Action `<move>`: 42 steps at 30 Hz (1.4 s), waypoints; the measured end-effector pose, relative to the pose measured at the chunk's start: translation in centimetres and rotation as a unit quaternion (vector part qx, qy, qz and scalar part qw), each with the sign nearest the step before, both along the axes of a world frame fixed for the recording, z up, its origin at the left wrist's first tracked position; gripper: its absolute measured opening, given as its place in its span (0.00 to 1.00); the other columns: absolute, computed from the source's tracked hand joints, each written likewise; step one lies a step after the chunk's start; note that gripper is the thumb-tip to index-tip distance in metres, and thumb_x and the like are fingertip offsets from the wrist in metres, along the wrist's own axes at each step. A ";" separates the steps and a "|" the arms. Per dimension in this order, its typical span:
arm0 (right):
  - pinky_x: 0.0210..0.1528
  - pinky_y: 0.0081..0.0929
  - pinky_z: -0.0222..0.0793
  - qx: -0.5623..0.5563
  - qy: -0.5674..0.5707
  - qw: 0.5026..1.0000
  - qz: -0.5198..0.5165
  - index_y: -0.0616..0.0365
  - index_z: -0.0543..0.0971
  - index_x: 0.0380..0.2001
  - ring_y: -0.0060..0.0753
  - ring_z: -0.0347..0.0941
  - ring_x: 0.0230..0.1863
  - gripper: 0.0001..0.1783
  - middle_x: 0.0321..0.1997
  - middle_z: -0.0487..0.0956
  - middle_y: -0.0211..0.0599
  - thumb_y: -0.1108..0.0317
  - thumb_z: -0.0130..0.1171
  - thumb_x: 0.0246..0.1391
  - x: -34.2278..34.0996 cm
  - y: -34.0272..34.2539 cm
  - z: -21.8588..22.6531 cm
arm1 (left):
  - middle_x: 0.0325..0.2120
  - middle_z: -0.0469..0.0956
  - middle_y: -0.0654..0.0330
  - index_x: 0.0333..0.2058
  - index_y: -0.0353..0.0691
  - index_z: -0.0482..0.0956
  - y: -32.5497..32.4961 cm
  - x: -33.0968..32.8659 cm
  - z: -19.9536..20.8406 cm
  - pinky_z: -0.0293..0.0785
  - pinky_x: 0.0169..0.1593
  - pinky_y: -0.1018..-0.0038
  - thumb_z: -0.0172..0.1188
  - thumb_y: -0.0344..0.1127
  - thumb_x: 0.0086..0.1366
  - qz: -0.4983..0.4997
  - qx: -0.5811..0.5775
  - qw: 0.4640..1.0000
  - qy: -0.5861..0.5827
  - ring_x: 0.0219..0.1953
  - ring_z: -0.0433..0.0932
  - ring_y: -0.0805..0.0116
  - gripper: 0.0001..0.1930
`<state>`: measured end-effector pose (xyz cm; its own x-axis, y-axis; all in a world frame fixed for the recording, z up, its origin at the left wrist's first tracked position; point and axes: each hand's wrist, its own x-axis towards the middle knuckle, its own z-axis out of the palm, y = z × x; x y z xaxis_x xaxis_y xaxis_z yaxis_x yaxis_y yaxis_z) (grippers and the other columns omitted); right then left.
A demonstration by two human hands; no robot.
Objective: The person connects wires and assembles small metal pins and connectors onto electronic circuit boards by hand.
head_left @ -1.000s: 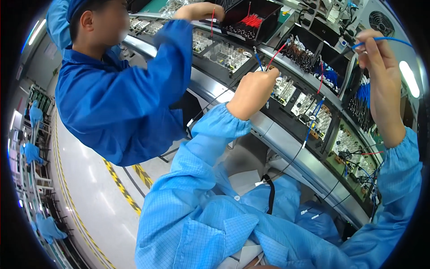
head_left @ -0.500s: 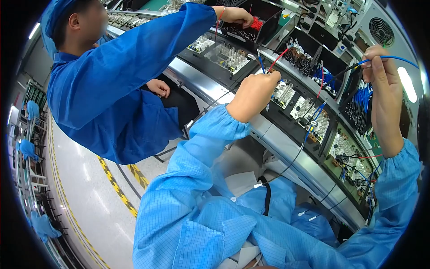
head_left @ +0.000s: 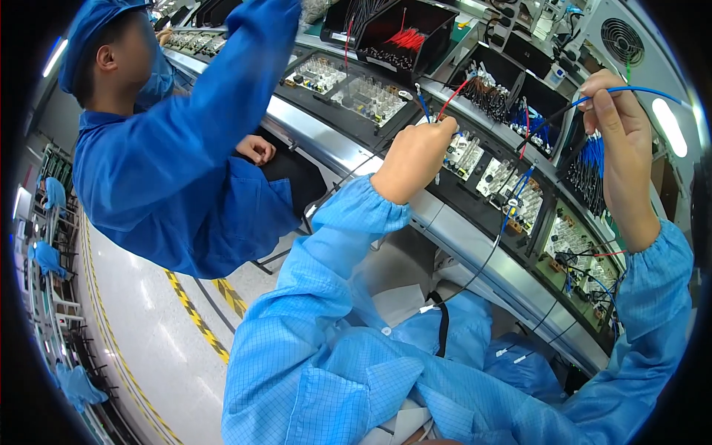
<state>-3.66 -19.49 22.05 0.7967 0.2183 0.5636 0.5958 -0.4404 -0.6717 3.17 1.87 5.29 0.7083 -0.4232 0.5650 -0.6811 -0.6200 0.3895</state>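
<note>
Over the circuit board [head_left: 461,154], the left hand [head_left: 417,153] keeps its grip closed on a red wire [head_left: 455,96], a blue wire [head_left: 422,102] standing just beside; the right hand [head_left: 621,144] pinches a blue cable [head_left: 647,90]. Neither hold has visibly changed; a co-worker's sleeve [head_left: 256,63] has swung off the red-wire bin [head_left: 433,52], so the wiring itself seems little advanced.

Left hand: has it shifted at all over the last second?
No. Against the binned brown wires, the left hand keeps about the same place, below and left of them in the picture.
</note>
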 end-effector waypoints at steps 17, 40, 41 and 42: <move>0.37 0.16 0.62 -0.235 0.013 0.972 -0.014 0.56 0.75 0.35 0.14 0.69 0.37 0.12 0.31 0.73 0.22 0.62 0.44 0.63 3.8 -7.0 1.8 | 0.19 0.75 0.49 0.29 0.40 0.69 -1.3 -0.1 -0.8 0.69 0.28 0.54 0.52 0.29 0.57 -0.025 -0.035 0.999 -0.001 0.25 0.75 0.46 0.02; 0.34 0.27 0.71 -0.467 0.130 0.870 0.092 0.54 0.80 0.33 0.33 0.78 0.32 0.06 0.30 0.81 0.33 0.71 0.54 0.53 0.3 -5.2 -5.2 | 0.20 0.75 0.46 0.34 0.38 0.71 -0.1 0.6 -0.8 0.70 0.27 0.56 0.55 0.31 0.59 -0.038 -0.026 0.998 0.042 0.24 0.75 0.45 0.06; 0.34 0.27 0.71 -0.467 0.130 0.870 0.093 0.54 0.80 0.33 0.33 0.78 0.32 0.06 0.30 0.81 0.33 0.71 0.54 0.53 0.3 -5.2 -5.5 | 0.21 0.75 0.46 0.35 0.38 0.71 0.0 0.6 -0.8 0.70 0.28 0.56 0.55 0.31 0.59 -0.031 -0.012 0.999 0.038 0.25 0.75 0.45 0.06; 0.35 0.27 0.71 -0.461 0.130 0.873 0.094 0.54 0.80 0.33 0.34 0.78 0.32 0.06 0.30 0.81 0.33 0.71 0.55 0.53 0.1 -5.1 -5.7 | 0.21 0.75 0.46 0.35 0.38 0.71 0.1 0.7 -0.9 0.70 0.28 0.56 0.55 0.31 0.59 -0.031 -0.013 0.999 0.038 0.25 0.75 0.45 0.06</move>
<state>-3.52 -24.63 16.36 0.7733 0.6233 -0.1158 0.5951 -0.7767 -0.2066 3.86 1.92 4.42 0.7225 -0.4539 0.5215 -0.6857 -0.5669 0.4565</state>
